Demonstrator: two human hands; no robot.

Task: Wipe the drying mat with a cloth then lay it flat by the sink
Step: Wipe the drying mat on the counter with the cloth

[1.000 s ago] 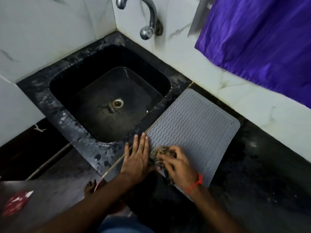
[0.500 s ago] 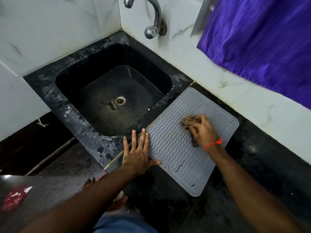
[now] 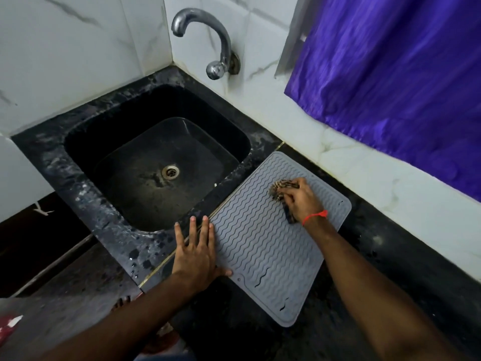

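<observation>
A grey ribbed drying mat point(image 3: 263, 246) lies flat on the black counter, just right of the black sink point(image 3: 156, 162). My right hand point(image 3: 302, 199) grips a bunched, brown patterned cloth point(image 3: 282, 187) and presses it onto the mat's far half. My left hand point(image 3: 196, 250) lies flat with straight fingers across the mat's left edge and the counter strip beside the sink, with the thumb on the mat's near left corner.
A chrome tap point(image 3: 208, 40) juts from the white tiled wall over the sink. A purple curtain point(image 3: 390, 69) hangs at the right above the wet black counter point(image 3: 390, 256). The floor lies below the counter's left edge.
My right hand has carried the cloth from the mat's near left corner up to its far half. My left hand has stayed flat on the mat's left edge.
</observation>
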